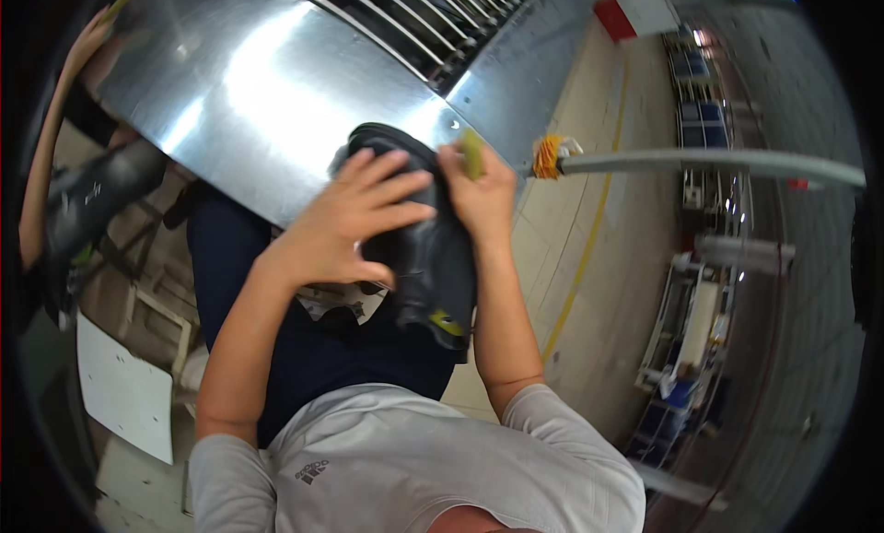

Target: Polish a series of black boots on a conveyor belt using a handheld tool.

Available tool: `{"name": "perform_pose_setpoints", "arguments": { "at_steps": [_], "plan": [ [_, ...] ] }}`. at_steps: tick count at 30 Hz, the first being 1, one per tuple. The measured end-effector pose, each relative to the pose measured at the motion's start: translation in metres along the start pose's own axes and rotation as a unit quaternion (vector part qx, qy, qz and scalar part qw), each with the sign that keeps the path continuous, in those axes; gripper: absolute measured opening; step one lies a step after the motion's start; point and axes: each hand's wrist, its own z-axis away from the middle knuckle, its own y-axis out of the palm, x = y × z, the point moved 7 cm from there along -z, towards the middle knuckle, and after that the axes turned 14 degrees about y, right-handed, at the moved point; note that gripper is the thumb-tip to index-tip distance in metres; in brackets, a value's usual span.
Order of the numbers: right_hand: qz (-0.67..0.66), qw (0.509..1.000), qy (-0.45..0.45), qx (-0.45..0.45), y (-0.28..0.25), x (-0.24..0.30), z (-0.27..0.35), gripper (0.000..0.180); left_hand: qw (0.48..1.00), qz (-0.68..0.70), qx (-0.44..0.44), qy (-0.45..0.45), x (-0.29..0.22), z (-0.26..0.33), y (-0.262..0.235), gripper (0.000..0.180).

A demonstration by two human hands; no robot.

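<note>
A black boot (425,275) with a small yellow-green patch at its lower end lies over my lap, its far end at the metal table's edge. My left hand (345,215) spreads its fingers across the boot's left side and top. Beside the far right part of the boot is my right hand (483,187), its fingers closed on a small yellow-green pad (472,155). Motion blurs both hands a little, and the fingers hide part of the boot.
A shiny metal table (221,118) with a rack of metal bars (414,26) lies ahead. At the left, another person's hand (87,43) holds something yellowish near a black boot (106,197). A grey pole (700,160) wrapped in orange runs to the right. A white seat (124,386) stands lower left.
</note>
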Motion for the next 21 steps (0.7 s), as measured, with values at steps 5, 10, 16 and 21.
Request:
{"name": "perform_pose_setpoints", "arguments": {
  "at_steps": [5,10,16,21],
  "plan": [
    [0.025,0.998,-0.051,-0.011,0.012,0.016,0.008,0.02,0.904,0.166,-0.374,-0.125,0.053,0.029,-0.026,0.05],
    [-0.005,0.998,-0.048,-0.045,0.005,0.01,0.004,0.02,0.822,0.167,-0.474,-0.267,0.095,0.009,0.003,0.052],
    [-0.465,0.882,0.062,0.047,-0.012,0.024,0.001,0.021,0.81,0.128,-0.498,-0.283,0.092,0.011,0.001,0.056],
    [-0.398,0.91,0.067,0.092,0.004,0.041,-0.006,0.021,0.808,0.118,-0.501,-0.286,0.091,0.008,0.002,0.055]
  ]
}}
